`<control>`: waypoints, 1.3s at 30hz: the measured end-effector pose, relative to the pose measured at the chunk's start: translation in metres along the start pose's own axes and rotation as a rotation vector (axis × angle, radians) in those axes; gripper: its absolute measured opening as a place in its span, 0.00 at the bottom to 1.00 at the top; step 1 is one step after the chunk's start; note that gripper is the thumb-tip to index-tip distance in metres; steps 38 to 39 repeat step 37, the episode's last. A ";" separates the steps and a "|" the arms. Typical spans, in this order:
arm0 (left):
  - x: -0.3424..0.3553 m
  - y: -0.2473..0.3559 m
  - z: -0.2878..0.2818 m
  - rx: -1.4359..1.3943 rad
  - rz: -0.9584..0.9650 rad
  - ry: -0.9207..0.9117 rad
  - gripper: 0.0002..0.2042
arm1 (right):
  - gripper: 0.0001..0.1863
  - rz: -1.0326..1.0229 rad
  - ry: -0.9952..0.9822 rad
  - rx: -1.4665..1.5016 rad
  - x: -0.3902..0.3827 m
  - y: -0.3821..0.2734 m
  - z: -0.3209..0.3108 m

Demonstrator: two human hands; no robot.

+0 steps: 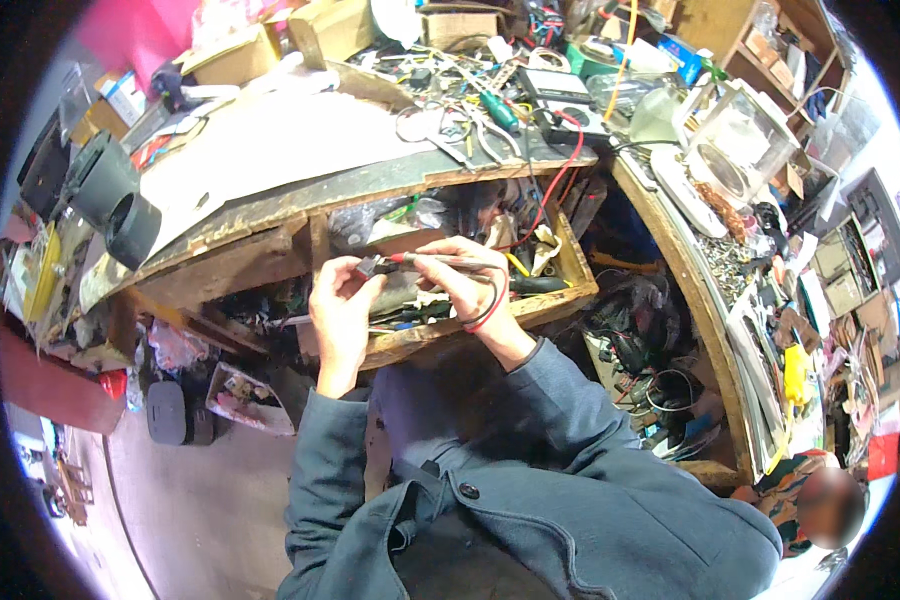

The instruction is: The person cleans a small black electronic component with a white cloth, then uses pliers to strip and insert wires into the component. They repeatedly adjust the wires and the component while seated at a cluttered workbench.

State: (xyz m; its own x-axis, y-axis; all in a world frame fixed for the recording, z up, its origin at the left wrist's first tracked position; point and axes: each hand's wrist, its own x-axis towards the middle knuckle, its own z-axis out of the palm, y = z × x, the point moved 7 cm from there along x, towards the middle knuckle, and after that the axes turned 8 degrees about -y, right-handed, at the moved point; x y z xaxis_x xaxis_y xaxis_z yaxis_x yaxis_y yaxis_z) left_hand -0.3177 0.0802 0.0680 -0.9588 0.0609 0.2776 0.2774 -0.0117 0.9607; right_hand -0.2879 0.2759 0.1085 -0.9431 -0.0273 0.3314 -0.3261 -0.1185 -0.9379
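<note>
Over an open wooden drawer (545,308), my left hand (338,312) pinches a small grey, squarish part (369,266) between thumb and fingertips. My right hand (470,288) grips test probes; the red probe (400,258) points left, its tip at or very near the part. Exact contact is too small to tell. Dark and red probe leads (498,290) loop around the right side of that hand. A red cable (581,145) runs from the drawer area up to a dark multimeter (560,90) on the bench.
Plastic bags and tools fill the drawer. On the bench lie a white sheet (290,140), a green-handled screwdriver (500,112), pliers (492,140) and tangled wires. A side bench (670,215) at right carries clutter. Below left stands a box of scraps (250,398). Another person (795,500) shows at lower right.
</note>
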 end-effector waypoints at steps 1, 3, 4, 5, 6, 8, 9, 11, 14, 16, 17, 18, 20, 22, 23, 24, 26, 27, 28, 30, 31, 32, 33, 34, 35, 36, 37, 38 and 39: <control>0.000 0.001 0.001 0.021 -0.011 -0.011 0.13 | 0.12 -0.005 0.005 -0.010 0.000 0.000 -0.002; 0.000 -0.001 0.002 0.001 -0.006 -0.015 0.13 | 0.11 -0.018 0.005 0.024 0.000 0.004 -0.002; 0.000 -0.001 0.001 -0.004 -0.011 -0.014 0.13 | 0.11 -0.020 0.005 0.031 0.000 0.003 -0.001; -0.001 0.000 0.001 -0.008 -0.011 -0.014 0.13 | 0.11 -0.037 -0.012 -0.003 0.001 -0.001 -0.001; 0.000 0.000 0.003 -0.015 -0.011 -0.015 0.13 | 0.11 -0.032 -0.016 -0.026 0.002 0.000 -0.001; 0.001 0.000 0.004 -0.018 -0.013 -0.018 0.14 | 0.11 -0.028 -0.016 0.029 0.001 -0.002 0.000; 0.000 -0.001 0.003 -0.014 -0.018 -0.018 0.14 | 0.11 -0.055 -0.029 -0.029 0.001 -0.001 -0.001; 0.000 0.001 0.006 -0.014 -0.026 -0.016 0.14 | 0.11 -0.034 -0.020 -0.008 0.001 0.003 -0.004; -0.001 0.001 0.004 0.005 -0.056 -0.029 0.14 | 0.11 0.004 -0.007 0.063 0.003 0.007 -0.007; -0.004 0.003 0.004 0.019 -0.043 -0.033 0.17 | 0.11 0.052 -0.001 0.128 0.003 0.013 -0.005; -0.003 0.004 0.005 0.044 -0.052 -0.042 0.18 | 0.11 0.045 -0.003 0.104 0.004 0.011 -0.007; -0.004 0.006 0.004 0.078 -0.068 -0.044 0.19 | 0.11 0.062 0.033 0.104 0.005 0.018 -0.011; -0.005 0.003 0.006 0.065 -0.095 -0.071 0.22 | 0.11 0.126 0.054 0.083 0.006 0.017 -0.014; -0.004 -0.002 0.010 0.005 -0.081 -0.092 0.20 | 0.11 0.124 0.076 0.133 0.006 0.020 -0.019; -0.004 -0.001 0.007 0.027 -0.065 -0.120 0.20 | 0.11 0.135 0.075 0.153 0.006 0.022 -0.017; -0.004 0.002 0.008 0.011 -0.066 -0.147 0.21 | 0.11 0.142 0.079 0.168 0.007 0.023 -0.017; -0.003 -0.002 0.010 -0.117 -0.082 -0.208 0.22 | 0.08 0.142 0.111 0.197 0.007 0.026 -0.020; -0.003 -0.002 0.010 -0.125 -0.097 -0.210 0.21 | 0.08 0.150 0.106 0.218 0.008 0.028 -0.021; -0.002 -0.003 0.010 -0.134 -0.112 -0.214 0.21 | 0.07 0.157 0.102 0.239 0.009 0.030 -0.022; -0.001 -0.005 0.010 -0.167 -0.136 -0.215 0.20 | 0.07 0.144 0.098 0.257 0.011 0.034 -0.023; -0.001 -0.006 0.011 -0.190 -0.145 -0.213 0.20 | 0.08 0.137 0.096 0.268 0.012 0.035 -0.023; -0.001 -0.007 0.012 -0.213 -0.154 -0.210 0.19 | 0.08 0.142 0.101 0.266 0.012 0.036 -0.024; -0.001 -0.007 0.012 -0.231 -0.163 -0.213 0.19 | 0.08 0.147 0.102 0.268 0.012 0.036 -0.024; -0.001 -0.008 0.012 -0.248 -0.173 -0.215 0.18 | 0.08 0.152 0.103 0.271 0.012 0.035 -0.023; -0.001 -0.009 0.012 -0.266 -0.182 -0.217 0.18 | 0.09 0.174 0.099 0.270 0.011 0.035 -0.023; -0.001 -0.012 0.012 -0.311 -0.189 -0.235 0.19 | 0.09 0.152 0.093 0.273 0.013 0.040 -0.024; 0.000 -0.017 0.013 -0.357 -0.197 -0.253 0.20 | 0.10 0.164 0.083 0.268 0.014 0.044 -0.027; 0.000 -0.017 0.013 -0.357 -0.197 -0.253 0.20 | 0.10 0.164 0.083 0.268 0.014 0.044 -0.027; 0.000 -0.017 0.013 -0.357 -0.197 -0.253 0.20 | 0.10 0.164 0.083 0.268 0.014 0.044 -0.027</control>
